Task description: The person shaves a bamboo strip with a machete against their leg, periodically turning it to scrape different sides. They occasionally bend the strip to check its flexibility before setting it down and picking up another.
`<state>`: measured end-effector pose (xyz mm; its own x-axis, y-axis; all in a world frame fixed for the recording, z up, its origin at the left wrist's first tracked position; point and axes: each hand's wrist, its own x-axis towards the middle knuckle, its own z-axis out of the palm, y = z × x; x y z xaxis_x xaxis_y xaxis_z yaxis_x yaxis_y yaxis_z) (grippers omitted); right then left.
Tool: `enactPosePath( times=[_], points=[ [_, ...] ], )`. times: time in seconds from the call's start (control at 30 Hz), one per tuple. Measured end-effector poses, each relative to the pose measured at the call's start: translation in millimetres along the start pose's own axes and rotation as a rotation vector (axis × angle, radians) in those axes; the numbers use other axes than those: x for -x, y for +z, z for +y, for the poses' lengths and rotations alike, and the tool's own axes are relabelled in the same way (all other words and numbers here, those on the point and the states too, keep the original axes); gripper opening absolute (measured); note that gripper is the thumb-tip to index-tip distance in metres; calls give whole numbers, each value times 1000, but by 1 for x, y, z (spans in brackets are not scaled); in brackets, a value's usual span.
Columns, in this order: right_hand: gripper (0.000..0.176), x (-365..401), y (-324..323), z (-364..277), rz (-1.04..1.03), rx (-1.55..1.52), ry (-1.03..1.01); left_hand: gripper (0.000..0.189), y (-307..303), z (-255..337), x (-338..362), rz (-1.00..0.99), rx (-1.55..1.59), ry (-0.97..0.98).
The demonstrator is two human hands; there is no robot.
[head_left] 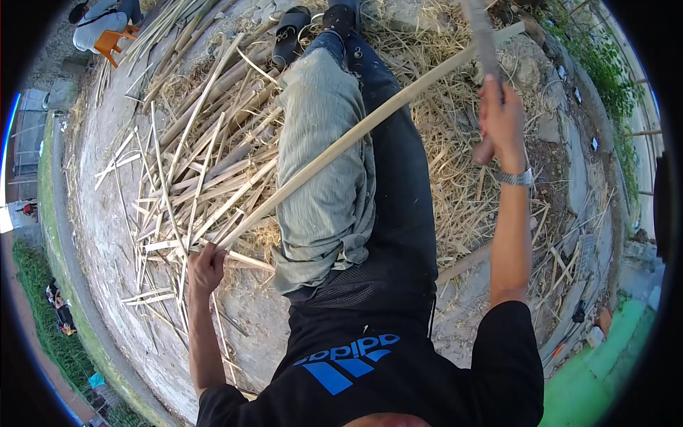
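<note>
A long pale bamboo strip (pixel 361 129) lies slantwise across my legs, over the grey-green cloth (pixel 320 192) that covers one leg. Its lower left end is in my left hand (pixel 206 267), whose fingers are closed round it. My right hand (pixel 502 117) is wrapped round the handle of a long knife (pixel 479 35), near the strip's far end. The blade points away from me and its tip runs out of view at the top. The round end of the handle shows below my fist.
Split bamboo strips (pixel 203 171) lie piled on the ground at the left. Curly shavings (pixel 455 178) cover the ground right of my legs. Dark sandals (pixel 290 35) stand by my feet. A person (pixel 107 25) sits on an orange stool (pixel 110 46) at the upper left.
</note>
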<state>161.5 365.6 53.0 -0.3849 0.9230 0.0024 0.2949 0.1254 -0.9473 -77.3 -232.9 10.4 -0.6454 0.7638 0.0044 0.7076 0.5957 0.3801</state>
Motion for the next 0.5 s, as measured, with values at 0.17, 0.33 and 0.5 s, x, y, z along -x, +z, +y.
enactPosePath(
  times=[0.17, 0.33, 0.5],
  points=[
    [45, 2, -6, 5, -87, 351, -228, 13, -15, -3, 0, 68, -23, 48],
    [45, -51, -24, 3, 48, 100, -11, 15, -6, -14, -17, 106, -72, 85],
    [43, 56, 41, 3, -284, 325, -191, 12, -10, -2, -15, 41, -102, 81]
  ],
)
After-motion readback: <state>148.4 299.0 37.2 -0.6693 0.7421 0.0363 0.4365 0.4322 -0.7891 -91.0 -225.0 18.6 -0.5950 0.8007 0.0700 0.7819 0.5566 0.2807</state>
